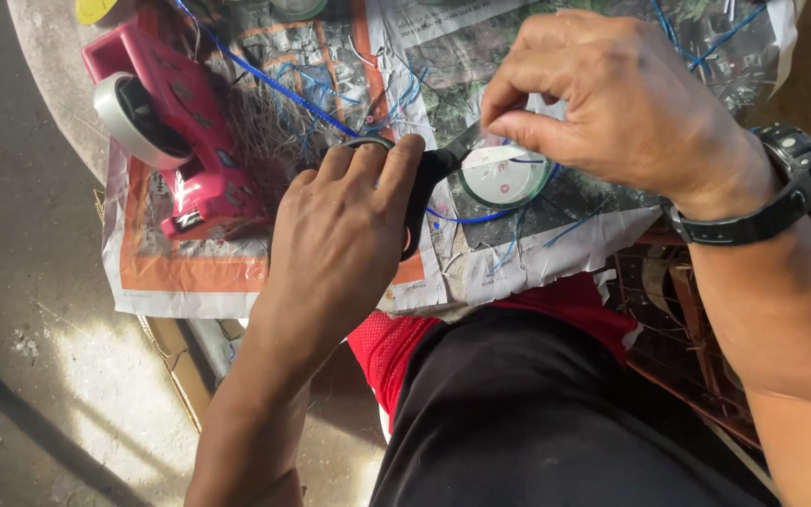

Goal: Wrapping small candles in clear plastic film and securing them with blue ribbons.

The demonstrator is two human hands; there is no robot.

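My left hand (pixel 344 221) grips black-handled scissors (pixel 434 169), whose blades point right toward a small round white spool (pixel 504 176). My right hand (pixel 603 94), with a black wristwatch (pixel 781 192) on the wrist, hovers just above the spool with thumb and fingers pinched on a thin blue thread (pixel 518 161). A longer blue cord (pixel 274 83) runs from the upper left across the newspaper (pixel 190 272) to the scissors. Part of the scissors is hidden under my left fingers.
A pink tape dispenser (pixel 175 122) with a white tape roll lies at the left on the newspaper. Blue thread scraps and frayed fibres litter the sheet. My lap in black and red cloth (pixel 518 404) is below; grey concrete floor (pixel 21 282) lies left.
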